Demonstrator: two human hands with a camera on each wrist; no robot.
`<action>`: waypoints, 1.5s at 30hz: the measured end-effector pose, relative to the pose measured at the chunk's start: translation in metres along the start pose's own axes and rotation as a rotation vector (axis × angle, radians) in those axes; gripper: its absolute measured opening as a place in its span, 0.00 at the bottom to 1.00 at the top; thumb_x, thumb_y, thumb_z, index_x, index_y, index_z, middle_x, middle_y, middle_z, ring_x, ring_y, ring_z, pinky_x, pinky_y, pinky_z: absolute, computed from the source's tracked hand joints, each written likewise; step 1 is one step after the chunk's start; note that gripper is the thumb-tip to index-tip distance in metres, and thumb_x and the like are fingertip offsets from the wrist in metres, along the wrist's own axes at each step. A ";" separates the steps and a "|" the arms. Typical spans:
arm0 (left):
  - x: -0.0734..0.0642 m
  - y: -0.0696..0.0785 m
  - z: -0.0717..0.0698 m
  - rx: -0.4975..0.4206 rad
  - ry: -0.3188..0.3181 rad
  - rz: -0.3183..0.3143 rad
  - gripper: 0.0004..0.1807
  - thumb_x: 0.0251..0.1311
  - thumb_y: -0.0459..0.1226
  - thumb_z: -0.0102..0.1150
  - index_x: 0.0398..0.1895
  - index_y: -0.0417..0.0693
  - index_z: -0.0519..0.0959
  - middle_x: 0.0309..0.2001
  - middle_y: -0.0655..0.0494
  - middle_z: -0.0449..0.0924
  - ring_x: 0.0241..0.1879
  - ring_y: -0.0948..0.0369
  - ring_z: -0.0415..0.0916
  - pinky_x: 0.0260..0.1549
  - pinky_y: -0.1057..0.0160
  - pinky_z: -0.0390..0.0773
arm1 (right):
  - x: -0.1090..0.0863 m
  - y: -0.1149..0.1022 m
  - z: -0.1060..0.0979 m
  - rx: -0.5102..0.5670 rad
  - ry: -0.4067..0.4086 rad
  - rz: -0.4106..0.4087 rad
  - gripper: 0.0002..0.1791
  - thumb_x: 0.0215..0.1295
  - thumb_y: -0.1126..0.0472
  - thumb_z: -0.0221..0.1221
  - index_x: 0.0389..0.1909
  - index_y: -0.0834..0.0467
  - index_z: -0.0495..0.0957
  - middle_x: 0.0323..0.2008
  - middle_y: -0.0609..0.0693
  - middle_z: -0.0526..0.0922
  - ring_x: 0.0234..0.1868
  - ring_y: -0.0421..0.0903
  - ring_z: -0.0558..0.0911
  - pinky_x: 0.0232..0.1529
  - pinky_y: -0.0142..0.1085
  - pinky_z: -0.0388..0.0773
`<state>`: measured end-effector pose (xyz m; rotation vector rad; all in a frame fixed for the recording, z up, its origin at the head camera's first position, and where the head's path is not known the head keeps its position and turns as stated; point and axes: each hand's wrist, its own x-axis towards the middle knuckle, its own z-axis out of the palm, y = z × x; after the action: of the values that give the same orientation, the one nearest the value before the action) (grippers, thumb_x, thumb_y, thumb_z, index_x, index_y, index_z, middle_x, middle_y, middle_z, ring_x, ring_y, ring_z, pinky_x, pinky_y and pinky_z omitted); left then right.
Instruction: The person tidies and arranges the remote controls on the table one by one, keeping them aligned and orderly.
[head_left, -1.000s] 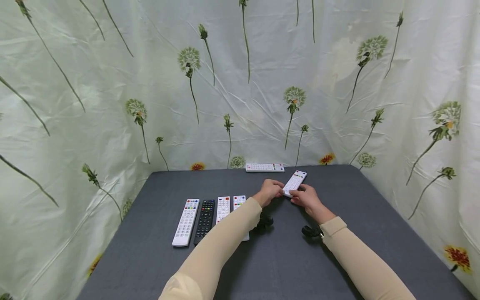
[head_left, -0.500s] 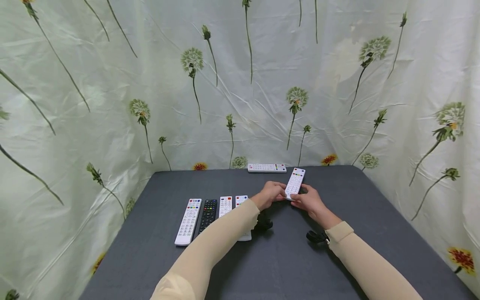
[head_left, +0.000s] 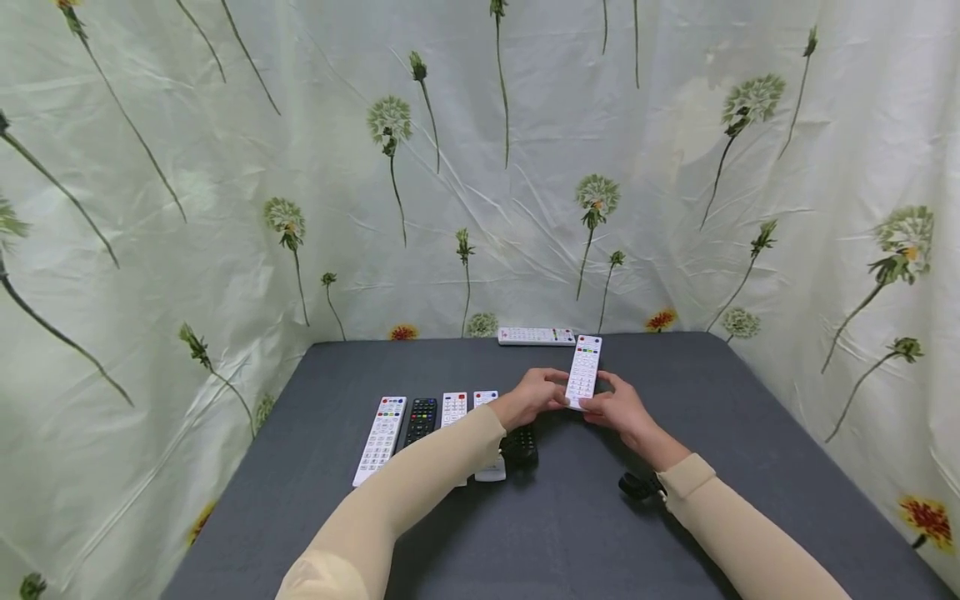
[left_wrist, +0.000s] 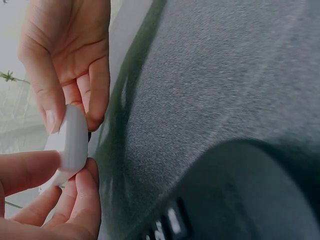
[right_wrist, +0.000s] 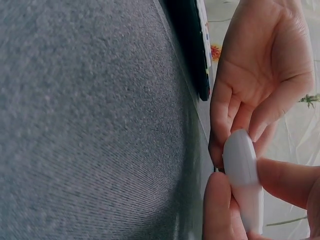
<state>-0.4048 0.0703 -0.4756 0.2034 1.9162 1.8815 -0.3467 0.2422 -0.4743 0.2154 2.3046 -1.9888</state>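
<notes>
Both hands hold a white remote control point(head_left: 583, 371), tilted up above the dark table, its button face towards the head camera. My left hand point(head_left: 536, 393) pinches its lower left side, and my right hand point(head_left: 621, 410) pinches the lower right. In the left wrist view, the remote's rounded end point(left_wrist: 75, 137) shows between the left fingers point(left_wrist: 85, 195) and the right hand point(left_wrist: 70, 55). From the right wrist, the right thumb point(right_wrist: 287, 180) presses one side of the remote point(right_wrist: 242, 165), with the left hand point(right_wrist: 265, 65) at its far edge.
To the left lie a white remote point(head_left: 381, 440), a black remote point(head_left: 422, 419) and two more white ones, partly hidden by the left sleeve point(head_left: 412, 483). A black remote point(head_left: 529, 439) shows by the left wrist. Another white remote point(head_left: 536, 336) lies along the back edge, before a flowered curtain point(head_left: 480, 167).
The held remote has turned more upright and come slightly nearer, with both hands moving along with it. More of the black remote by the left wrist now shows. The view has shifted a little.
</notes>
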 end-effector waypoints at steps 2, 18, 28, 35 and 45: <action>-0.002 -0.001 -0.002 0.007 -0.001 -0.003 0.32 0.49 0.15 0.59 0.61 0.37 0.78 0.42 0.45 0.82 0.37 0.59 0.81 0.38 0.63 0.84 | -0.003 0.000 0.001 -0.032 -0.006 -0.008 0.46 0.67 0.70 0.63 0.78 0.65 0.46 0.43 0.63 0.82 0.41 0.52 0.85 0.43 0.42 0.85; -0.018 0.004 -0.025 -0.042 -0.008 0.017 0.32 0.57 0.21 0.57 0.68 0.39 0.73 0.45 0.42 0.82 0.35 0.58 0.82 0.48 0.55 0.83 | -0.024 -0.005 0.014 -0.152 -0.066 -0.046 0.47 0.63 0.68 0.68 0.78 0.61 0.52 0.39 0.60 0.82 0.37 0.50 0.84 0.42 0.43 0.85; -0.010 0.012 -0.042 -0.062 0.052 0.065 0.31 0.63 0.23 0.56 0.72 0.42 0.70 0.48 0.42 0.81 0.40 0.55 0.84 0.51 0.52 0.81 | -0.035 0.002 0.021 -0.185 -0.125 -0.083 0.45 0.62 0.70 0.67 0.77 0.62 0.55 0.38 0.59 0.83 0.36 0.49 0.84 0.38 0.42 0.84; -0.003 0.012 -0.052 -0.088 0.098 0.077 0.27 0.66 0.24 0.57 0.69 0.42 0.73 0.44 0.41 0.83 0.36 0.57 0.84 0.49 0.56 0.83 | -0.040 0.012 0.023 -0.193 -0.163 -0.054 0.44 0.60 0.70 0.69 0.76 0.61 0.58 0.38 0.58 0.83 0.36 0.49 0.84 0.37 0.41 0.84; 0.010 0.014 -0.065 -0.074 0.100 0.077 0.15 0.67 0.25 0.58 0.56 0.35 0.82 0.40 0.43 0.85 0.36 0.58 0.85 0.45 0.57 0.84 | -0.048 0.015 0.026 -0.242 -0.157 -0.077 0.44 0.58 0.69 0.70 0.74 0.62 0.61 0.38 0.57 0.82 0.35 0.48 0.82 0.34 0.39 0.82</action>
<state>-0.4427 0.0160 -0.4659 0.1653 1.9244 2.0449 -0.2970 0.2165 -0.4855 -0.0465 2.4536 -1.6681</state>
